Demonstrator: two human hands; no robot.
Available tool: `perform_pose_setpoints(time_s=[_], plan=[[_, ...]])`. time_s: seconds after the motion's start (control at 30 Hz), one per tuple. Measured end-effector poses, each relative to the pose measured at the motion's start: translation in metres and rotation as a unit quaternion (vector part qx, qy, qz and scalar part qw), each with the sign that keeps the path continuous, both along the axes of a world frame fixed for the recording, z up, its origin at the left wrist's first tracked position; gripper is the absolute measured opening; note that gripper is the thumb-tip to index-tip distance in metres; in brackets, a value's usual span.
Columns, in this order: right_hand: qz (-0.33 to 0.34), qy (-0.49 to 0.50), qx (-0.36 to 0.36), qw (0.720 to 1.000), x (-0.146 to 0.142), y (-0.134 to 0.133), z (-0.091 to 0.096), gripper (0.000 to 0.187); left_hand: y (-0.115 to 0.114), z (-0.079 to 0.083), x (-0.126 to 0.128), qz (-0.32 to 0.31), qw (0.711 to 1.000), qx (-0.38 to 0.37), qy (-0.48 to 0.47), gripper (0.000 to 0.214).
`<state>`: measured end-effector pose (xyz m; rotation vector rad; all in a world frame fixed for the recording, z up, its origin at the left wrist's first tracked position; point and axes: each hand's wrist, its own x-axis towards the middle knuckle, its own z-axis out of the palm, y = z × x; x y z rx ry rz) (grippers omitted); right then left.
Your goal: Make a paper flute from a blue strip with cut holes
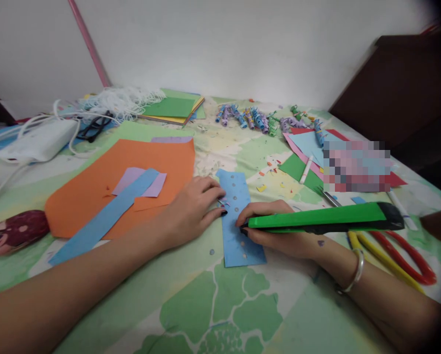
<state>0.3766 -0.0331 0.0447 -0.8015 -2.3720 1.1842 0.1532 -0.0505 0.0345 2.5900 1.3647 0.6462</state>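
A light blue paper strip (250, 253) with a column of several small holes lies upright in front of me on the tablecloth. My right hand (267, 223) is wrapped round a green utility knife (316, 218) with a black end. Its front end points left, low over the strip; the tip is hidden by my fingers. My left hand (194, 211) rests at the strip's left edge, fingers reaching onto it, thumb apart from the index finger. Tiny scraps lie by those fingertips.
Orange paper (95, 167) with a blue strip (106, 214) on it lies left. Scissors (401, 255) with red and yellow handles lie right. Curled paper pieces (257, 118), a paper stack (172, 109), white string (128, 101) and a white power strip (39, 140) sit further back.
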Motion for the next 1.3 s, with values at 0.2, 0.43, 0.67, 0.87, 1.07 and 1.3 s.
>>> perform_pose_setpoints(time_s=[0.2,0.43,0.67,0.87,1.07,1.3], plan=[[-0.009,-0.011,0.008,1.0,-0.003,-0.001,0.002,0.022,0.006,0.002,0.005,0.058,0.994,-0.084,-0.037,0.014],[-0.01,-0.003,0.015,1.0,-0.003,-0.001,0.001,0.023,0.011,0.005,0.007,0.086,0.986,-0.124,-0.075,0.008],[-0.006,-0.002,0.007,1.0,-0.002,-0.001,-0.001,0.022,0.009,0.008,0.006,0.088,0.98,-0.126,-0.126,0.01],[-0.013,-0.009,-0.025,1.0,-0.001,0.0,-0.002,0.021,0.002,0.011,0.004,0.117,0.972,-0.146,-0.144,0.008],[-0.012,0.002,-0.062,0.998,-0.001,0.005,0.0,0.016,-0.003,0.012,0.0,0.165,0.971,-0.161,-0.057,0.007],[-0.018,-0.007,-0.113,0.993,0.001,0.009,0.003,0.013,-0.006,0.01,0.001,0.122,0.992,0.007,-0.034,0.011]])
